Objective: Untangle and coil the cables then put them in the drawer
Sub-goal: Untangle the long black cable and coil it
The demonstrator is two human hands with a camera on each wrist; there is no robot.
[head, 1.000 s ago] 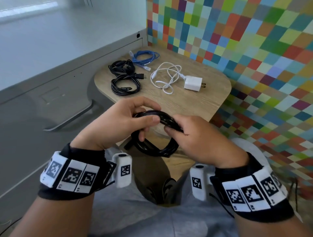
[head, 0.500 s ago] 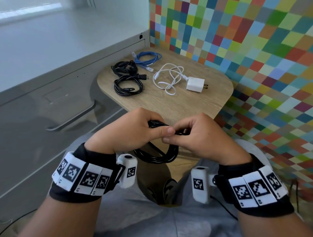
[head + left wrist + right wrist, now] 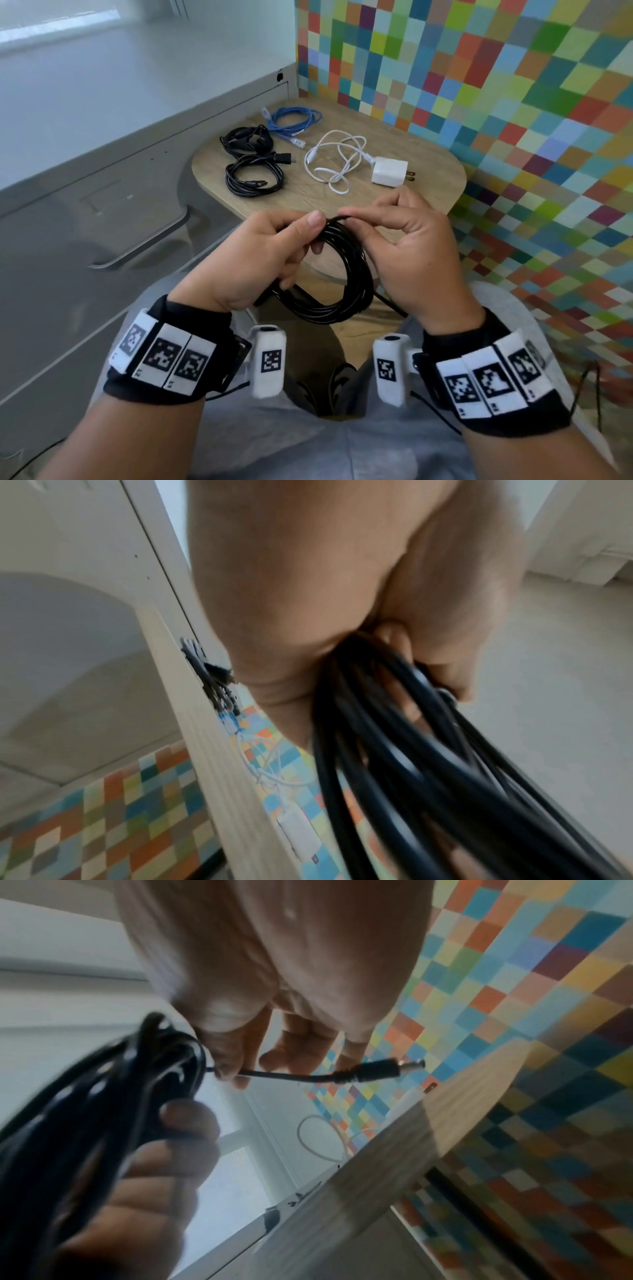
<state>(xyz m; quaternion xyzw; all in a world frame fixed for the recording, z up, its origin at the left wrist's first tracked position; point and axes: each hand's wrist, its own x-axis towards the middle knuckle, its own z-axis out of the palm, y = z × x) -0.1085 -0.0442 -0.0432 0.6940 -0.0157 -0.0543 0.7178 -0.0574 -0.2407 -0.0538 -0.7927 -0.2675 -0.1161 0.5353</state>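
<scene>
Item 1, black cable coil (image 3: pixel 346 274): hanging in several loops between the two hands, in front of the near edge of the wooden counter (image 3: pixel 428 178) and above the person's lap. The left hand (image 3: pixel 260 253) is grasping the top of the coil, thumb lying over the loops and fingers curling under them; the left wrist view is showing the strands (image 3: pixel 394 750) running out of the closed fingers. The right hand (image 3: pixel 411 253) is pinching the cable's free end between thumb and forefinger just beside the left thumb; in the right wrist view the short tail with its barrel plug (image 3: pixel 373 1070) is sticking out past the fingertips, away from the coil.

Item 2, two black cable bundles: one (image 3: pixel 255 178) lying coiled on the counter's left part, the other (image 3: pixel 246 140) lying just behind it, a plug (image 3: pixel 284 158) showing between them.

Item 3, blue cable (image 3: pixel 294 121): lying loosely looped at the counter's far edge.

Item 4, white cable (image 3: pixel 337 159) with white charger block (image 3: pixel 390 171): lying loose and uncoiled, right of the black bundles.

Item 5, grey drawer front with handle (image 3: pixel 144 246): standing closed at the left of the counter.

Item 6, chequered multicolour wall (image 3: pixel 479 85): standing behind and right of the counter.
</scene>
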